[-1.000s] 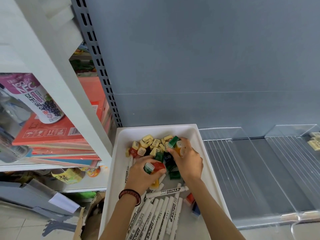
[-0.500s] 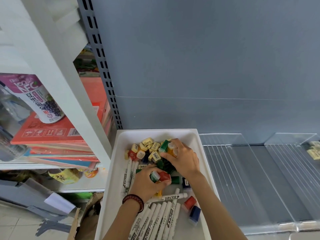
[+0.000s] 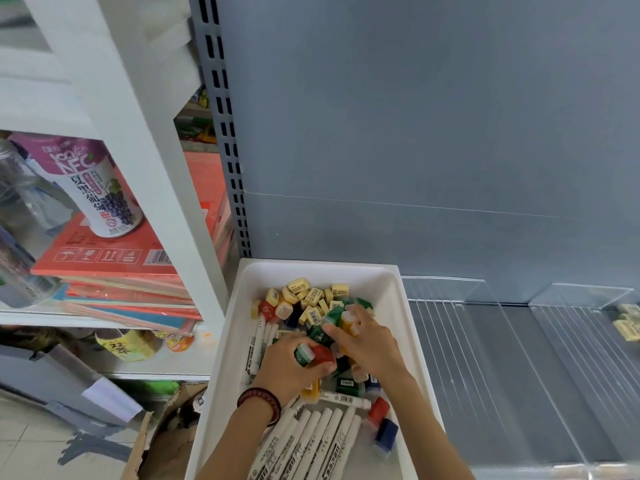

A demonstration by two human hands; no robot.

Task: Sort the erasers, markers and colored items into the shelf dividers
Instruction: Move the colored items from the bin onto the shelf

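A white tray (image 3: 391,289) holds yellow erasers (image 3: 313,296) at its far end, white markers (image 3: 311,441) at its near end, and red, green, blue and yellow colored items in between. My left hand (image 3: 282,367) grips a red item (image 3: 323,355) and a green item (image 3: 304,352) together above the pile. My right hand (image 3: 369,341) reaches into the pile, its fingers curled round a yellow item (image 3: 347,320) and a green one (image 3: 332,315). A red item (image 3: 378,408) and a blue item (image 3: 387,436) lie near the tray's right wall.
Clear shelf dividers (image 3: 498,341) stand right of the tray on a grey shelf; the far right section holds a few yellow erasers (image 3: 628,323). To the left, a white shelf unit (image 3: 145,188) carries a juice can (image 3: 93,188) on stacked red books. A cardboard box (image 3: 162,434) sits below.
The camera has tilted so the tray sits lower in view. My left hand keeps the red and green items; my right hand has shifted slightly within the pile.
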